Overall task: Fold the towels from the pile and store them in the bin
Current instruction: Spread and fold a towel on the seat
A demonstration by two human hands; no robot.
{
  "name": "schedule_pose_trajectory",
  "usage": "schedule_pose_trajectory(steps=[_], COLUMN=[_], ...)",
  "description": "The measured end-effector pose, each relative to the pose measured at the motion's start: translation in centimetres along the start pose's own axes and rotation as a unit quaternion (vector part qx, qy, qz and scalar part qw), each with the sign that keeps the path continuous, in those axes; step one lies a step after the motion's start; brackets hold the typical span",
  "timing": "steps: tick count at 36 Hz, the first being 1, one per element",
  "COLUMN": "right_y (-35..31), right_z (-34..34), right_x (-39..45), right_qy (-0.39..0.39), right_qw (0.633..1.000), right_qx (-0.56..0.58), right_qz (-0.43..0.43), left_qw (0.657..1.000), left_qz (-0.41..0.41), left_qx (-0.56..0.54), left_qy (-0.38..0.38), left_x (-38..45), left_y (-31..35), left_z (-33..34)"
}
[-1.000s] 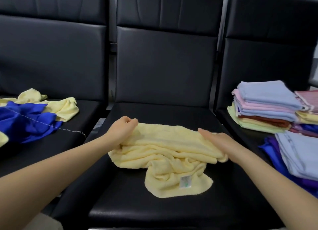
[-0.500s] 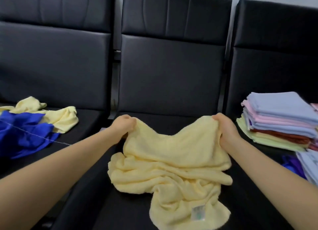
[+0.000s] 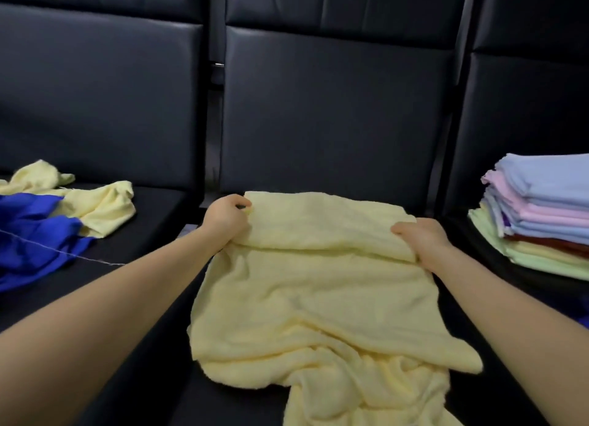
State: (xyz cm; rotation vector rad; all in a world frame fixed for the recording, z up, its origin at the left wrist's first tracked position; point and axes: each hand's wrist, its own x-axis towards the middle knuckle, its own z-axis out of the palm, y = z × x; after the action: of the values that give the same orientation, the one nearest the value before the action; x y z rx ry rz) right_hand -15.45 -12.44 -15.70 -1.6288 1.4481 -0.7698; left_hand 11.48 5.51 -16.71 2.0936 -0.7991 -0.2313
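Both hands are closed on the yellow towel [image 3: 318, 298], which lies on the middle black seat [image 3: 153, 377]. The left hand [image 3: 224, 220] pinches the far left corner with curled fingers; the right hand [image 3: 420, 242] grips the right edge where a fold runs across.

The near end is bunched and hangs toward the seat's front edge, so pulling the far edge further risks dragging wrinkles into the fold or sliding the cloth off. Uneven grip heights, the left hand sitting farther back than the right, could leave the fold skewed.

The towel's long axis appears to run from the backrest toward the person, its far edge near the seat's back.

A folded stack [image 3: 541, 215] sits on the right seat, loose towels [image 3: 63, 208] on the left. No bin is visible.
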Motion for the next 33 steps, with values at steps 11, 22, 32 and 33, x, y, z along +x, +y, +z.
schedule_pose_trajectory(steps=[11,22,32,33], right_y=[0.6,0.3,4.1,4.4], right_z=[-2.7,-6.8,-7.6,-7.3], right_x=[-3.6,-18.1,-22.7,-22.7], right_qy=[0.056,-0.106,-0.305,-0.287], right_qw=[0.992,0.946,0.813,0.813], right_qx=[-0.094,-0.018,-0.326,-0.328], right_qz=[-0.064,-0.305,-0.373,-0.387], left_qw=[0.991,0.95,0.842,0.852], left_qz=[0.001,0.237,0.382,0.378], left_qx=[0.132,0.052,0.302,0.287], left_qy=[0.014,-0.196,-0.231,-0.219], left_x=[-3.7,-18.8,-19.8,-19.6], left_y=[2.3,4.8,-0.3,-0.8], left_z=[-1.4,-7.1,-7.4,-7.2])
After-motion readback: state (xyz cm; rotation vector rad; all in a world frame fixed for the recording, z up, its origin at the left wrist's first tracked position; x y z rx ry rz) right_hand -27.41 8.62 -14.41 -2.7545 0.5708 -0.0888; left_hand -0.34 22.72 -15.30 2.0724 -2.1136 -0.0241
